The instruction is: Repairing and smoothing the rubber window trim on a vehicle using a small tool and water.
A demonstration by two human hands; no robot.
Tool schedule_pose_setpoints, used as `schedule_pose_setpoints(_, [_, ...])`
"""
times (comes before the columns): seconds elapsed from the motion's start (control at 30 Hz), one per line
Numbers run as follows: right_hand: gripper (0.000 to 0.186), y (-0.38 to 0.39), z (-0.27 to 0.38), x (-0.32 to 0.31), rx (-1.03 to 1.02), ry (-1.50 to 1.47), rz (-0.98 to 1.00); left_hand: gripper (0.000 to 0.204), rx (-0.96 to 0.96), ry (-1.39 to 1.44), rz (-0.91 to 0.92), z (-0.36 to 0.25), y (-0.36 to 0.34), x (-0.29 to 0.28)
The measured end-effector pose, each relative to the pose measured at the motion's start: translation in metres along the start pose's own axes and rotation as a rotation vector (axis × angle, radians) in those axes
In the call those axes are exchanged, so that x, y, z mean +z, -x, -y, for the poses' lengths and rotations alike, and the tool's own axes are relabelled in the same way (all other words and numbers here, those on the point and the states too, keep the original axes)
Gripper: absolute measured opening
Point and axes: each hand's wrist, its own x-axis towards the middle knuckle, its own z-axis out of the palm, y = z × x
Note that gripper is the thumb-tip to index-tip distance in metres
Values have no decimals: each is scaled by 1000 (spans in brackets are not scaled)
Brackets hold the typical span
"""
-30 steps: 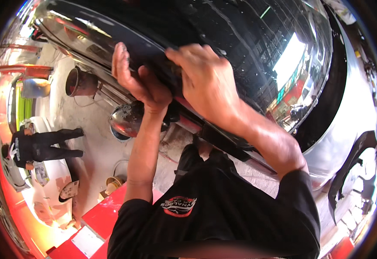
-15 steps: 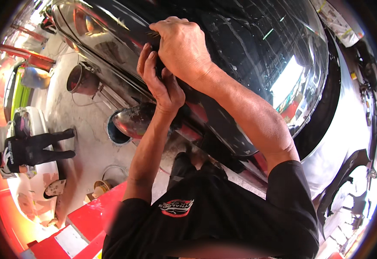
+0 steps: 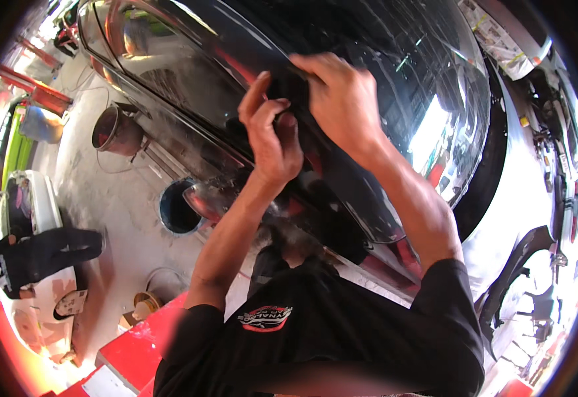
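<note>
Hands [image 3: 272, 142] [image 3: 342, 99] side by side on glossy black car panel [image 3: 395, 53] | both grips pinching its dark trim edge [image 3: 282, 83]

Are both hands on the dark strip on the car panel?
Yes. The left hand and right hand both press against the dark strip lying across the glossy black car panel.

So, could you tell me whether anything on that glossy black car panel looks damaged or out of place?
Nothing stands out. The black car panel looks smooth and glossy, with only reflections across it. The left hand and right hand both press on a dark strip along it; whether that strip sits straight cannot be told.
</note>
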Motion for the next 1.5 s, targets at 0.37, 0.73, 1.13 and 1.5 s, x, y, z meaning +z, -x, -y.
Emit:
schedule_pose_setpoints(0.37, [30, -7, 9, -1, 69, -12, -7, 26, 281, -279, -28, 101, -129, -27])
schedule_pose_setpoints(0.73, [27, -16, 11, 6, 89, -45, -64, 25, 191, -209, -92, 103, -116, -11])
schedule_pose_setpoints(1.13, [31, -6, 10, -2, 109, -14, 14, 24, 199, -158, -113, 107, -113, -11])
schedule_pose_setpoints(1.5, [32, 16, 3, -19, 158, -8, 91, 36, 171, -334, -30, 93, -122, -20])
